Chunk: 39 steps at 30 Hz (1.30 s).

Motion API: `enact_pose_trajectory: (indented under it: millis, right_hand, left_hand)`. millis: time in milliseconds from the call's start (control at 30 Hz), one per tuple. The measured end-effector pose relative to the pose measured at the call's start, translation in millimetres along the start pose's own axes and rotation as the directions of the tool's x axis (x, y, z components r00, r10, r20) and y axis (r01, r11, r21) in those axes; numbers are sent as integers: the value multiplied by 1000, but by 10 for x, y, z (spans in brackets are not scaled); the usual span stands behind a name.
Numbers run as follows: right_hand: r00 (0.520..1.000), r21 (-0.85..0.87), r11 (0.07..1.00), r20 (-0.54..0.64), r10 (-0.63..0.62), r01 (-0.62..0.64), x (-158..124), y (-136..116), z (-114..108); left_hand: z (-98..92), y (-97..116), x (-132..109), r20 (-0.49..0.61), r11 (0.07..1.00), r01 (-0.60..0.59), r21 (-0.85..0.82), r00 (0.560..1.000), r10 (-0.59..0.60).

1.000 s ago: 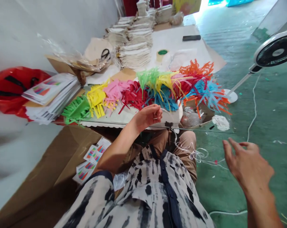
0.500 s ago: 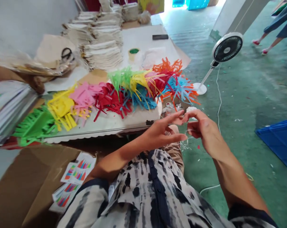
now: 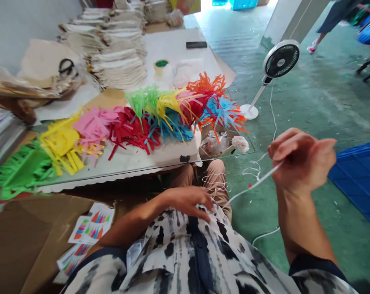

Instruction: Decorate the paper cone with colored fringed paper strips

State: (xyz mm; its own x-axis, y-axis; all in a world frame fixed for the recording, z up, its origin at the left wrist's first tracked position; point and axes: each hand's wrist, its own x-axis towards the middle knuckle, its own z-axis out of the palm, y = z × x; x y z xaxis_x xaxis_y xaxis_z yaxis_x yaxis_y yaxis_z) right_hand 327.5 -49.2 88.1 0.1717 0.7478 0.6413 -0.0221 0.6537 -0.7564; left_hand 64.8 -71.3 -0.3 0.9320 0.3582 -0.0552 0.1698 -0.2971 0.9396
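Observation:
My right hand (image 3: 299,159) is raised out to the right, fingers curled around a white string (image 3: 255,184) that runs down left to my lap. Loose loops of the string lie over my knees and hang beside them. My left hand (image 3: 192,202) rests low at my waist, near the string, its fingers bent and the thumb apart; nothing shows in it. Fringed paper tassels in green (image 3: 25,165), yellow (image 3: 61,141), pink (image 3: 93,124), red (image 3: 131,128), blue (image 3: 172,124) and orange (image 3: 208,83) lie in a row along the table's front edge.
Stacks of off-white bundles (image 3: 120,61) stand behind on the table (image 3: 172,41), with a tape roll (image 3: 161,67) beside them. A fan (image 3: 281,61) stands on the floor. A blue crate (image 3: 356,179) is at right, a cardboard box (image 3: 19,241) at lower left. A person's leg (image 3: 321,34) shows far off.
My right hand has moved right and up, drawing the string out. My left hand has dropped toward my waist, away from the right one. The view has shifted slightly to the right.

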Motion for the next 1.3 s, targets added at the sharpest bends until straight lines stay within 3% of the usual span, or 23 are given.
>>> enact_pose_trajectory:
  millis: [67, 133, 200, 233, 300, 400, 467, 567, 633, 700, 733, 800, 867, 933, 1000, 1100, 1200, 1233, 1300]
  right_hand:
    - [995, 136, 990, 92, 25, -38, -39, -168, 94]
    - [982, 231, 968, 180, 61, -102, -123, -325, 194]
    - [960, 294, 939, 260, 100, -177, -243, -430, 273]
    - [939, 319, 919, 321, 124, -231, -313, -458, 294]
    - [874, 361, 863, 457, 165, -352, -465, -471, 270]
    - [811, 359, 798, 528, 254, -484, -695, -407, 22]
    - [792, 280, 778, 453, 409, -562, -831, -305, -271]
    - [635, 151, 617, 212, 743, -772, -993, -51, -775]
    - [497, 72, 492, 102, 862, -867, -1069, 154, -1071]
    - [440, -12, 440, -16, 898, -898, -1117, 332, -1286]
    - [447, -87, 441, -66, 892, -893, -1128, 399, -1354]
    - [515, -317, 464, -99, 851, -827, -1127, 478, -1393]
    - [593, -564, 474, -35, 804, -676, -1106, 496, -1292]
    - [621, -690, 492, 79, 780, -531, -1083, 486, -1064]
    - [606, -676, 551, 192, 772, -489, -1079, 477, -760]
    - [591, -525, 657, 318, 741, -541, -1120, 490, -329]
    - [549, -446, 657, 363, 753, -607, -1186, 504, -99]
    - [569, -481, 656, 335, 751, -582, -1203, 502, -74]
    - [668, -633, 634, 238, 705, -444, -1222, 485, -78]
  left_hand:
    - [-22, 21, 170, -79, 962, 11, -272, 996, -34]
    - [22, 77, 401, -92, 816, 42, -576, 989, -117]
    - [123, 134, 640, 29, 533, 116, -838, 985, -169]
    - [170, 157, 738, 28, 378, 113, -919, 975, -222]
    - [198, 185, 845, -75, 151, -24, -988, 937, -341]
    - [16, 191, 730, -313, 40, -340, -940, 807, -501]
    - [-178, 192, 525, -416, 68, -449, -891, 749, -515]
    - [-369, 213, 246, -549, 211, -517, -829, 685, -480]
    - [-382, 227, 177, -626, 368, -507, -780, 622, -471]
    - [-322, 224, 208, -675, 549, -414, -726, 584, -451]
    - [-275, 216, 247, -691, 633, -351, -690, 581, -431]
    - [-164, 192, 338, -719, 761, -253, -598, 589, -369]
    - [-47, 166, 410, -743, 843, -198, -500, 597, -301]
    - [62, 143, 450, -748, 903, -131, -410, 615, -250]
    - [157, 128, 467, -730, 945, -54, -323, 649, -213]
    - [259, 117, 482, -694, 964, 3, -267, 693, -195]
    - [303, 103, 492, -692, 945, -6, -328, 682, -236]
    - [306, 96, 490, -700, 939, -7, -345, 669, -252]
    - [299, 84, 469, -709, 934, 8, -356, 648, -276]
